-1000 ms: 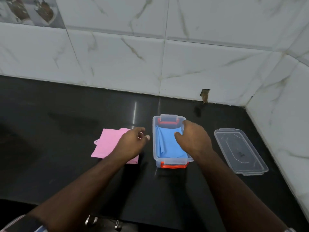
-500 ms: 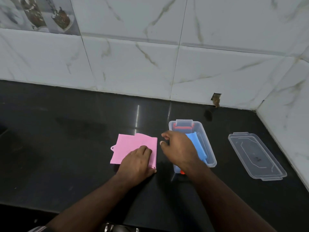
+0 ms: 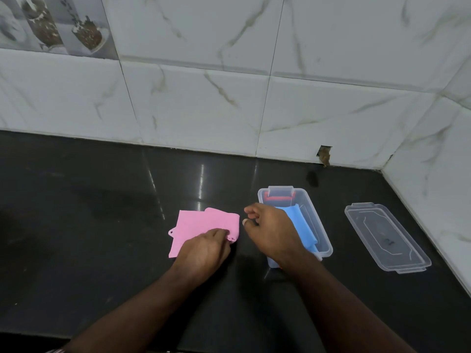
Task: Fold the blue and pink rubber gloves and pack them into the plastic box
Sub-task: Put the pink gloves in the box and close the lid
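Right hand now out of 1 plastic box, loosely curled, empty; left hand pinching 1 pink glove; 1 blue glove inside.

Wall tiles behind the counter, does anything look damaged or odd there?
Yes. One wall tile has a small chipped hole at its bottom edge, just above the black counter and behind the plastic box.

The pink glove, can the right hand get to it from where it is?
Probably yes. The right hand hovers empty just beside the pink glove, with only bare countertop between them. The left hand grips only the glove's near corner, leaving the rest free.
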`<state>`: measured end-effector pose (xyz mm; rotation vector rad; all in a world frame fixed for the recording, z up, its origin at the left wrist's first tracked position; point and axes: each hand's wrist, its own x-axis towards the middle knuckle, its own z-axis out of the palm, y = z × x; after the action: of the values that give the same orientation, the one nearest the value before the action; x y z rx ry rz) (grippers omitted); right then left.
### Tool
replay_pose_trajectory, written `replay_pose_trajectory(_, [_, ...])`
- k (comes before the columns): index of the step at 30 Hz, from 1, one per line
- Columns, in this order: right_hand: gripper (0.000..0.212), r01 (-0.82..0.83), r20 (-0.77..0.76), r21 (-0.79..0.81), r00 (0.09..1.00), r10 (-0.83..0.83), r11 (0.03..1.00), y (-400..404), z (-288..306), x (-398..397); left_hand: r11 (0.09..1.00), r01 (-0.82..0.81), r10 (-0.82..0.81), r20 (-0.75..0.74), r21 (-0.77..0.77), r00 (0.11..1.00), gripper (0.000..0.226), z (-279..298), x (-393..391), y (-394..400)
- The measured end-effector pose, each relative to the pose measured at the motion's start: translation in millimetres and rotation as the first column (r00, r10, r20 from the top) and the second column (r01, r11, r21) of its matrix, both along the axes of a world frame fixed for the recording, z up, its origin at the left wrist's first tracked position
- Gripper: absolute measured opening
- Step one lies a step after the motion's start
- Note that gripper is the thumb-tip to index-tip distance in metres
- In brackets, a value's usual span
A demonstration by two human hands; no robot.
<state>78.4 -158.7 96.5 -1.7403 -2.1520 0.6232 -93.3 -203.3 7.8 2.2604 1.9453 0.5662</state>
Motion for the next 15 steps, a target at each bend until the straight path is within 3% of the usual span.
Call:
replay_pose_trajectory(4, [0.035,0.005,-0.181,-0.038,0.983,-0.012,0.999,4,-3,0,0.994,-0.049,0.035,0.134,0.098,0.99,0.016,35,-7,6])
replay_pose_trajectory(9, [0.053,-0.029,-0.405,-0.123,0.914,-0.023,0.992,6,3,-4,0.965,-0.262,0.24,0.382,0.007,0.893,0.025,73,-23,15])
replay_pose_trajectory(12, [0.053,-0.047,-0.564,-0.137,0.825,-0.039,0.989,9,13,-3,0.954,-0.289,0.264,0.662,-0.074,0.702,0.024,99,-25,19])
replay_pose_trajectory(15, [0.052,-0.07,-0.747,-0.183,0.658,-0.093,0.981,19,23,4,0.95,-0.245,0.281,0.878,-0.195,0.388,0.028,120,-15,18])
